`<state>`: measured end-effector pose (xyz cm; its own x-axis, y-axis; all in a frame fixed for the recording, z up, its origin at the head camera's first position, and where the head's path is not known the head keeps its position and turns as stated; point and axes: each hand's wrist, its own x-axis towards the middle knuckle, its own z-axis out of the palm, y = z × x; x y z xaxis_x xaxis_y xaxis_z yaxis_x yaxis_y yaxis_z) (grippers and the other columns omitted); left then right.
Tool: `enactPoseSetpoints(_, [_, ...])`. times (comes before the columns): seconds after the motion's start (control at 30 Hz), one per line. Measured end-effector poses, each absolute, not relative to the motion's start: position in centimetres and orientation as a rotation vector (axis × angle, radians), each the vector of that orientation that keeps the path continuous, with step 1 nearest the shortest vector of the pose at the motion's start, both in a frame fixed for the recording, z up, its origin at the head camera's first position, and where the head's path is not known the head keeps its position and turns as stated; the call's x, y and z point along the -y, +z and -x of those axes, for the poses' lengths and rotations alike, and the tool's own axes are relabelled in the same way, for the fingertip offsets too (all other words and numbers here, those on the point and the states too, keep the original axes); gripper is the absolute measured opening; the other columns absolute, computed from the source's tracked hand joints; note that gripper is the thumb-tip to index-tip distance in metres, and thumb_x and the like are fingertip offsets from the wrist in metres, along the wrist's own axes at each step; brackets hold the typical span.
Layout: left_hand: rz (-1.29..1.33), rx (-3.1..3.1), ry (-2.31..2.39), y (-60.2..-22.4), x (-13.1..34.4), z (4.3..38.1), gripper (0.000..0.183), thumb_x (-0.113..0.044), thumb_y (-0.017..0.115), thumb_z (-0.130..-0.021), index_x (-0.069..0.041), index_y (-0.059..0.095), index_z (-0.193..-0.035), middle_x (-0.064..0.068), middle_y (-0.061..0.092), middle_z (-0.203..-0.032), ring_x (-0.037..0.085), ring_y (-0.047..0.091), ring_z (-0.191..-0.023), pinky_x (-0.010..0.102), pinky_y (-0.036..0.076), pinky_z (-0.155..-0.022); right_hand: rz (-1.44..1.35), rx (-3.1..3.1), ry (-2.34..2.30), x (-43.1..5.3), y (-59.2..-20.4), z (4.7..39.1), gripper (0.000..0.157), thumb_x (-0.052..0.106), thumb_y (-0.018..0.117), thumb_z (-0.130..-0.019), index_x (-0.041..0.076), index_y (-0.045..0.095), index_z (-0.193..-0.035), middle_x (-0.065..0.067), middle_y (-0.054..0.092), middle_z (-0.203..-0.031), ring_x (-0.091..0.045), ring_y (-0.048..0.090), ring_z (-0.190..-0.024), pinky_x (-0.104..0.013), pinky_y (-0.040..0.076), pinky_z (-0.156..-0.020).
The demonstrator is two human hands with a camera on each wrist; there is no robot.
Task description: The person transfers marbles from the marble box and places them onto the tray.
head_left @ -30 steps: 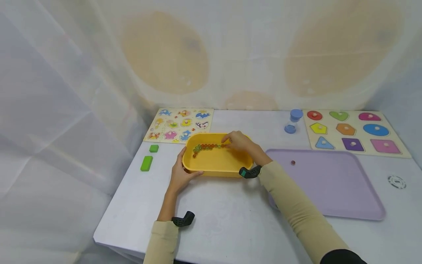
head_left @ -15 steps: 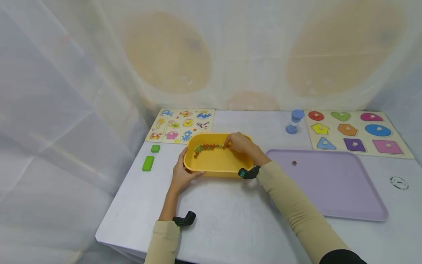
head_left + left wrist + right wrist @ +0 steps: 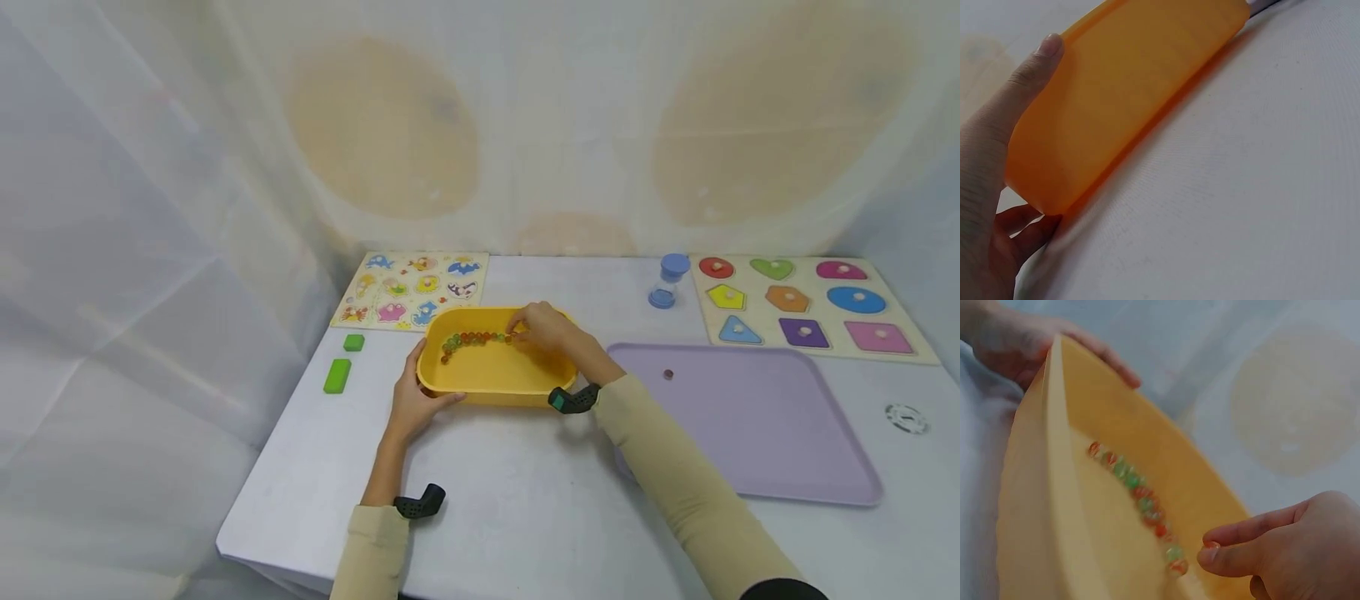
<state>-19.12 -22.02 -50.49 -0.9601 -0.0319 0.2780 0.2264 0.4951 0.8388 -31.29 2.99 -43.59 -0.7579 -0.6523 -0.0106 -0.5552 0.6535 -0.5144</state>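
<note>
A yellow plastic tub (image 3: 495,398) stands at the middle of the table, its near wall facing me. Inside, a curved row of orange and green glass marbles (image 3: 465,340) lies toward the far left. My left hand (image 3: 411,396) grips the tub's left end, thumb along the near wall and fingers reaching underneath at the corner in the left wrist view. Over the tub's far right part, my right hand (image 3: 543,327) pinches an orange marble (image 3: 1211,544) between thumb and index finger, just beyond the end of the row.
At right lies a lilac tray (image 3: 750,433) bearing one dark marble (image 3: 668,374). Behind stand an animal puzzle board (image 3: 412,287), a blue sand timer (image 3: 667,279) and a shape puzzle board (image 3: 757,287). Green blocks (image 3: 337,376) are at left, a round patterned disc (image 3: 907,418) at far right.
My left hand keeps its grip on the tub. The right hand stays over the tub's far right side, shifting only slightly; the whole scene moves a little with the head.
</note>
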Motion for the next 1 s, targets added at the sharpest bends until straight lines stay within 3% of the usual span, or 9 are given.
enactPoseSetpoints(0.17, [0.167, 2.482, -1.467, -50.6, 21.9, 19.0, 0.103, -0.045, 0.079, -0.06, -0.03, 0.018, -0.142, -0.003, 0.033, -0.142, 0.017, 0.041, -0.122, 0.04, 0.039, -0.097, 0.95, -2.693, -0.92, -5.7, -41.1, 29.4, 0.02, 0.016, 0.064, -0.082, 0.01, 0.068, -0.101, -0.006, 0.066, -0.103, -0.025, 0.056, -0.087, -0.037, 0.048, -0.077])
enactPoseSetpoints(0.27, [0.162, 2.492, -1.473, -50.6, 21.7, 19.1, 0.103, -0.044, 0.079, -0.061, -0.031, 0.017, -0.141, -0.005, 0.032, -0.142, 0.016, 0.041, -0.122, 0.038, 0.039, -0.098, 0.885, -2.749, -0.979, -8.9, -40.5, 28.6, 0.021, 0.019, 0.065, -0.082, 0.011, 0.068, -0.102, -0.004, 0.066, -0.095, -0.022, 0.052, -0.074, -0.031, 0.044, -0.064])
enactPoseSetpoints(0.3, [0.16, 2.496, -1.474, -50.6, 21.7, 19.1, 0.103, -0.043, 0.08, -0.061, -0.032, 0.017, -0.141, -0.006, 0.032, -0.142, 0.016, 0.041, -0.123, 0.038, 0.039, -0.098, 0.866, -2.781, -1.001, -10.2, -40.7, 28.4, 0.021, 0.02, 0.066, -0.082, 0.011, 0.068, -0.1, -0.003, 0.065, -0.084, -0.02, 0.047, -0.066, -0.028, 0.04, -0.057])
enactPoseSetpoints(0.4, [0.166, 2.492, -1.486, -50.5, 21.7, 19.0, 0.103, -0.039, 0.08, -0.062, -0.03, 0.017, -0.142, -0.005, 0.031, -0.143, 0.016, 0.04, -0.124, 0.038, 0.037, -0.099, 0.725, -2.851, -1.035, -14.5, -41.7, 27.6, 0.023, 0.024, 0.065, -0.082, 0.013, 0.067, -0.102, -0.001, 0.046, -0.061, -0.017, 0.035, -0.054, -0.025, 0.029, -0.046])
enactPoseSetpoints(0.5, [0.175, 2.48, -1.492, -50.5, 21.8, 18.9, 0.103, -0.035, 0.081, -0.063, -0.028, 0.016, -0.143, -0.003, 0.03, -0.144, 0.018, 0.038, -0.125, 0.04, 0.036, -0.1, 0.589, -2.915, -1.027, -19.0, -43.3, 26.8, 0.024, 0.027, 0.066, -0.081, 0.014, 0.067, -0.102, 0.001, 0.03, -0.054, -0.014, 0.03, -0.048, -0.023, 0.024, -0.041])
enactPoseSetpoints(0.73, [0.147, 2.512, -1.487, -49.9, 22.1, 18.6, 0.104, -0.027, 0.081, -0.064, -0.023, 0.015, -0.143, 0.001, 0.03, -0.144, 0.021, 0.039, -0.125, 0.04, 0.037, -0.1, 0.364, -2.963, -0.941, -26.6, -46.6, 24.6, 0.028, 0.027, 0.065, -0.082, 0.009, 0.067, -0.103, 0.0, 0.034, -0.054, -0.013, 0.031, -0.049, -0.024, 0.025, -0.041])
enactPoseSetpoints(1.0, [0.192, 2.504, -1.482, -47.7, 21.0, 17.6, 0.1, -0.021, 0.08, -0.066, -0.01, 0.016, -0.143, 0.012, 0.031, -0.143, 0.03, 0.038, -0.124, 0.045, 0.035, -0.1, 0.368, -2.988, -0.866, -29.2, -48.4, 23.1, 0.027, 0.025, 0.064, -0.083, 0.008, 0.067, -0.103, 0.001, 0.037, -0.055, -0.013, 0.034, -0.05, -0.023, 0.024, -0.042])
